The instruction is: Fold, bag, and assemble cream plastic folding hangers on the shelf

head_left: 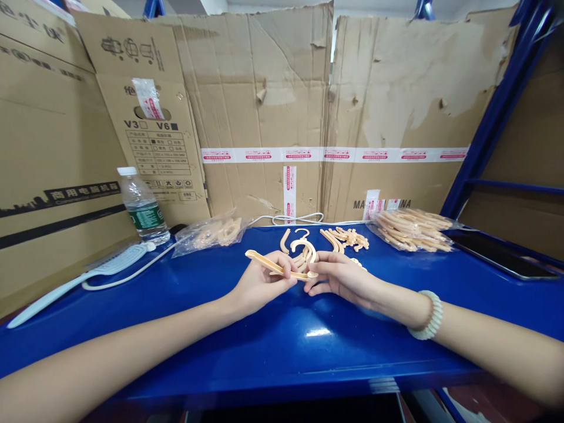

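Note:
My left hand (268, 282) is closed in a pinch around a beige plastic hanger arm (264, 259), a long hollow channel slanting down to the right. At its right end, my right hand (341, 276) has its thumb and fingers closed on the tip; whether they also hold a small part is hidden. Just behind the hands lies a curved hanger hook (312, 251), partly covered by the fingers. Beyond it are another hook (302, 233), a loose arm piece (285, 241), several more arm pieces (330, 239) and a cluster of small beige parts (355, 238).
Clear plastic bags of beige parts lie at the left (215, 232) and right (409, 229) of the blue table (264, 358). A water bottle (143, 211), pale hairbrush (101, 267) and white cable (299, 220) are leftward and behind. A dark tablet (502, 254) lies far right. Cardboard (259, 106) walls the back.

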The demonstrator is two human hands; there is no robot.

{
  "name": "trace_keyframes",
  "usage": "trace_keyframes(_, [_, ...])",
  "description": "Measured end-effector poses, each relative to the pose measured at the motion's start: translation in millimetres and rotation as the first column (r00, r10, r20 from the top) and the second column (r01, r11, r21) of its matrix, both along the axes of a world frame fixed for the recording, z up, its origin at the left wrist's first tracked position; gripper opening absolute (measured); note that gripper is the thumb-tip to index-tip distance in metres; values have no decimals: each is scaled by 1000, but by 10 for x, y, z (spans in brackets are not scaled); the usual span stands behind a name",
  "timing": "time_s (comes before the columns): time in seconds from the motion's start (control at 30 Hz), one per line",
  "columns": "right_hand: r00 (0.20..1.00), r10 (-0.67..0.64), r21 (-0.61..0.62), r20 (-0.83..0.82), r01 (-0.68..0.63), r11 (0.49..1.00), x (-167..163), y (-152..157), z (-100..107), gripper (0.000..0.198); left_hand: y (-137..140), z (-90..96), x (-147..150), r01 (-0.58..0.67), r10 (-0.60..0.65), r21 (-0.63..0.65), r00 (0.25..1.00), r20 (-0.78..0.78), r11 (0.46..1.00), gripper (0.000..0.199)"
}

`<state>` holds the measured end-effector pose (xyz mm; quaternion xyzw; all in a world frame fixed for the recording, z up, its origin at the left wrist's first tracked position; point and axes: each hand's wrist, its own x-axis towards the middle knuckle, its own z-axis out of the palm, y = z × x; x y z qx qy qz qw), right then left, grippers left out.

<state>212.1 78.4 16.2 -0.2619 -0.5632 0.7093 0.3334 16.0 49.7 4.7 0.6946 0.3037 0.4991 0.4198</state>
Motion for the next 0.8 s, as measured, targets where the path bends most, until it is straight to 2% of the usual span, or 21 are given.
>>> trace_keyframes(0.1, [1000, 0, 6, 8, 0, 1000, 5, 11, -15, 21, -14, -5, -2, 17, -16, 27, 1000, -22, 1000, 21])
trace_keyframes(0.43, [1000, -19, 25, 18, 19, 1000, -10, -33, -31, 27, -65, 34, -2, -46, 69, 136, 983, -167, 990, 20])
trace_keyframes(0.8, [998, -39, 127, 48, 32, 991, -25, -63, -63, 31, -77, 50, -16, -69, 157, 295, 945, -285, 953, 18])
